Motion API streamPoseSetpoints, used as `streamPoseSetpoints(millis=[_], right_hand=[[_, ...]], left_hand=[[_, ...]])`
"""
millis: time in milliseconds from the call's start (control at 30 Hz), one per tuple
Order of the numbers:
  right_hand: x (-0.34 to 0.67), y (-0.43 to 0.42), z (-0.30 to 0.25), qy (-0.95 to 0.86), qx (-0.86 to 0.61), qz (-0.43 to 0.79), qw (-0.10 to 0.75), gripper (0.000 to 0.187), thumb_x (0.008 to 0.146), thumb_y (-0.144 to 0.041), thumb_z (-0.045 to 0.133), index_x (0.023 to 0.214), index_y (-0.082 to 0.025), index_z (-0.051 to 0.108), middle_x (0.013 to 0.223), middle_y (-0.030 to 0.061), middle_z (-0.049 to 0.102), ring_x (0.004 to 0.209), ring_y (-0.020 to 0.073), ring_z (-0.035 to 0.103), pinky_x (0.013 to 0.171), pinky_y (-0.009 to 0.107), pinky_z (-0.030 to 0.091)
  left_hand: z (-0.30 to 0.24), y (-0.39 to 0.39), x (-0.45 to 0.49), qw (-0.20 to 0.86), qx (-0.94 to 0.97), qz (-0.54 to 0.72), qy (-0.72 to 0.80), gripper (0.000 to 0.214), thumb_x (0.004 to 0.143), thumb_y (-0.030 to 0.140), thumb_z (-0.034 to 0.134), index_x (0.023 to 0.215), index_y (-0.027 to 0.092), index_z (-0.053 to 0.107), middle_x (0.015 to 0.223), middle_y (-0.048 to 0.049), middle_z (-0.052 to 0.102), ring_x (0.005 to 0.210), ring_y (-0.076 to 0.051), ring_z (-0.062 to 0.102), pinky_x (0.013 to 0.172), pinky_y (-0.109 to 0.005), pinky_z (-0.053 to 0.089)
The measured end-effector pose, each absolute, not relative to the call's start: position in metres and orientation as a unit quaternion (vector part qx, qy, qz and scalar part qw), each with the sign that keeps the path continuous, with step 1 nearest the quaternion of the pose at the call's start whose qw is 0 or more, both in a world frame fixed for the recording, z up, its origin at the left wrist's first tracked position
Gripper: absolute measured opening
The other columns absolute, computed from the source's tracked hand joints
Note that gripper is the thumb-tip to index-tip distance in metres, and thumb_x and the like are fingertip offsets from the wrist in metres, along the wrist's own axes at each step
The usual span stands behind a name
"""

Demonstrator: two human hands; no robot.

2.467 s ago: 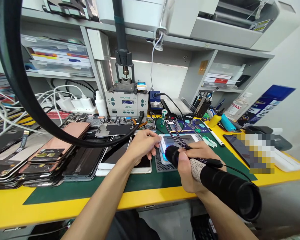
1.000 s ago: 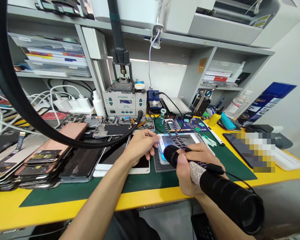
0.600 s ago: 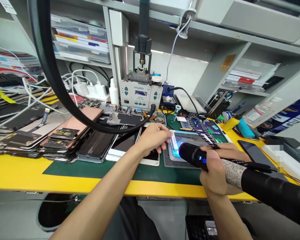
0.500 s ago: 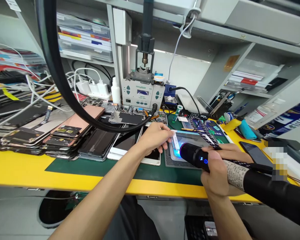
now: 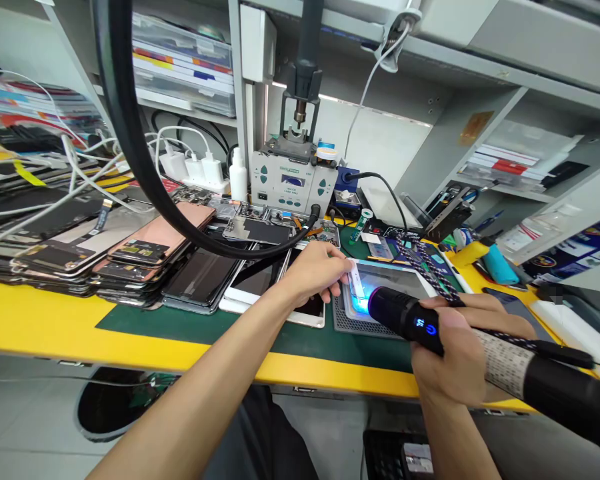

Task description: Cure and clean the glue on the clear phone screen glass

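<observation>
A white phone [image 5: 390,280] lies face up on a perforated grey pad [image 5: 345,322] on the green bench mat [image 5: 240,333]. My left hand [image 5: 316,270] grips the phone's left end, fingers curled on its edge. My right hand [image 5: 455,350] is wrapped round a long black torch-like lamp [image 5: 405,315] with a lit blue button. The lamp's head casts a blue glow on the phone's near left corner. A braided cord [image 5: 427,263] runs from the lamp across the phone.
Stacks of phones and screens [image 5: 130,257] cover the left of the bench. A hot-air rework station [image 5: 293,187] stands behind, its thick black hose [image 5: 130,153] arching overhead. Chargers, white cables, tools and a dark phone [image 5: 517,307] lie around. The yellow bench edge [image 5: 55,323] is near me.
The view has swung left and down. My right hand has rolled the lamp, so its blue button now faces up. The left hand stays on the phone.
</observation>
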State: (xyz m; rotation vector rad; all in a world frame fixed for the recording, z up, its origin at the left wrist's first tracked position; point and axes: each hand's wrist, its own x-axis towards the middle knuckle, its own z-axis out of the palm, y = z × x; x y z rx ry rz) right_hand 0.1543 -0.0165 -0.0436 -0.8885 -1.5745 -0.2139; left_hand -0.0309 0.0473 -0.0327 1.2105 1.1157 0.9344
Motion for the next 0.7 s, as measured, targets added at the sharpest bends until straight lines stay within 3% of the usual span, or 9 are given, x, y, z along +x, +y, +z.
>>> streamPoseSetpoints(millis=[200,567,700], right_hand=[[0.166,-0.017,-0.041,-0.683,-0.336,-0.203,0.616,0.025,0.063,-0.016,0.075,0.073,-0.025,0.054,0.071,0.0014,0.059,0.059,0.0230,0.060,0.060,0.041,0.047],[0.172,-0.018,-0.044,-0.712,-0.315,-0.259,0.571,0.029,0.063,-0.007,0.073,0.082,-0.024,0.059,0.077,0.0002,0.061,0.063,0.0242,0.066,0.069,0.042,0.052],[0.171,-0.019,-0.042,-0.713,-0.316,-0.260,0.570,0.020,0.067,-0.013,0.072,0.079,-0.024,0.060,0.074,0.0011,0.060,0.062,0.0241,0.065,0.065,0.042,0.052]], left_hand=[[-0.031,0.046,-0.031,0.585,0.515,0.403,0.480,0.013,0.082,0.019,0.069,0.075,0.017,0.058,0.065,-0.0017,0.067,0.039,-0.009,0.052,0.030,-0.020,0.037],[-0.030,0.046,-0.031,0.586,0.515,0.400,0.481,0.012,0.083,0.020,0.068,0.076,0.017,0.058,0.065,-0.0012,0.066,0.039,-0.010,0.052,0.029,-0.021,0.037],[-0.030,0.046,-0.032,0.586,0.516,0.398,0.482,0.013,0.081,0.019,0.071,0.075,0.017,0.059,0.064,-0.0010,0.066,0.039,-0.009,0.051,0.030,-0.021,0.037]])
